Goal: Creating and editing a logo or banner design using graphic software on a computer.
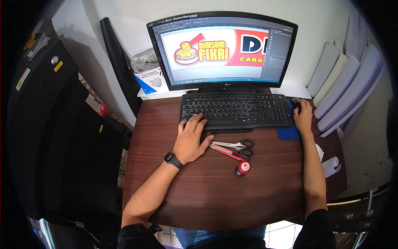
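Note:
My left hand (191, 141) rests with its fingers spread over the lower left keys of a black keyboard (238, 108), its thumb out to the right on the desk. A black digital watch (173, 160) is on that wrist. My right hand (304, 115) is wrapped over a black computer mouse (296, 103) on a blue mouse pad (287, 133). By my left thumb lie scissors with black handles (238, 145) and a red utility knife (230, 153). A small round red-and-black stamp-like object (243, 168) sits just nearer to me.
Behind the keyboard stands a monitor (224, 52) displaying a banner design in graphics software. Rolls of white material (346, 83) lean at the right wall. A face mask box (151, 81) is at the monitor's left. A tall black machine (62, 133) stands left of the brown desk (199, 195).

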The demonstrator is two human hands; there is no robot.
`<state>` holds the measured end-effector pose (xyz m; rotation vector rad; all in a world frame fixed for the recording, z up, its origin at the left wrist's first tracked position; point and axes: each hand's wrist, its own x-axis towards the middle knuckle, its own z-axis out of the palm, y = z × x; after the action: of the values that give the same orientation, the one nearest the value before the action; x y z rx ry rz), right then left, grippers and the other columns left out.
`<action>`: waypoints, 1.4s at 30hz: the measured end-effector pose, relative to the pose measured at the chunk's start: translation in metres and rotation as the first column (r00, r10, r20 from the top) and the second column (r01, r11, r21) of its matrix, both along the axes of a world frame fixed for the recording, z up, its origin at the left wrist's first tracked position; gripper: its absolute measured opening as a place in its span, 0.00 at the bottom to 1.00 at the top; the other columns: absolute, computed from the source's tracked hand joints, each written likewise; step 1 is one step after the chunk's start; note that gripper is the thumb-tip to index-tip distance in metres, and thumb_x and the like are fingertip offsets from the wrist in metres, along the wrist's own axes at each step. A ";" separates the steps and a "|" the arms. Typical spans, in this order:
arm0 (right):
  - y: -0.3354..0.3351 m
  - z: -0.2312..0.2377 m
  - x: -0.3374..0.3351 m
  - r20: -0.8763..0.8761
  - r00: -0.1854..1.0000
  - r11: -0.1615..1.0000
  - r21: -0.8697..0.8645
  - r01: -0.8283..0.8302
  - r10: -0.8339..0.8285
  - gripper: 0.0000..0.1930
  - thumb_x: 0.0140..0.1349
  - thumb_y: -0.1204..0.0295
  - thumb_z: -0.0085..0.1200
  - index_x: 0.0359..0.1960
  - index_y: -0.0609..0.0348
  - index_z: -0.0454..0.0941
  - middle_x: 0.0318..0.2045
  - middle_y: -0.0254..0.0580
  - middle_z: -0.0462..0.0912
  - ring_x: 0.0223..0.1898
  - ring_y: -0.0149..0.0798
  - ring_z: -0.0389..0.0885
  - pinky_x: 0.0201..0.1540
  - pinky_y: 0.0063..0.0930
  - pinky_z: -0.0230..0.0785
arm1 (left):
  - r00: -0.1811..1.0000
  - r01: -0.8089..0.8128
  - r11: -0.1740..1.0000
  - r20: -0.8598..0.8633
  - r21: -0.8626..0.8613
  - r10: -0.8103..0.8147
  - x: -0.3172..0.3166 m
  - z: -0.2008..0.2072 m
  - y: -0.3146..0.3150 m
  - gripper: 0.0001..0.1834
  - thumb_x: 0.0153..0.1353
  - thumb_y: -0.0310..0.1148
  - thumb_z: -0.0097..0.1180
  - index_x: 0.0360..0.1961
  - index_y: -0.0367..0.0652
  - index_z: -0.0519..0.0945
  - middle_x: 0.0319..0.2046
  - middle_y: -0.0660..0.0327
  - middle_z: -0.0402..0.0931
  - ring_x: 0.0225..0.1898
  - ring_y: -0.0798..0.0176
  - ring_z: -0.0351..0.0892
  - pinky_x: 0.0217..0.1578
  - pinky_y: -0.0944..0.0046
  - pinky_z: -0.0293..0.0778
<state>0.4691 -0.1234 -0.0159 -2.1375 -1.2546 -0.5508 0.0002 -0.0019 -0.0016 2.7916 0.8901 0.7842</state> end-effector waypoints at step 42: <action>-0.001 0.002 -0.003 0.011 1.000 1.000 0.030 -0.006 0.005 0.19 0.61 0.74 0.56 0.55 0.57 0.79 0.58 0.50 0.77 0.60 0.57 0.73 0.61 0.51 0.67 | 1.000 0.005 1.000 0.000 -0.007 -0.005 0.002 0.003 -0.001 0.31 0.66 0.43 0.60 0.65 0.38 0.71 0.69 0.45 0.64 0.72 0.45 0.61 0.70 0.41 0.51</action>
<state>0.4657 -0.1241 -0.0143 -2.1085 -1.2503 -0.5759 0.0021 -0.0025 0.0012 2.7870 0.8831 0.7795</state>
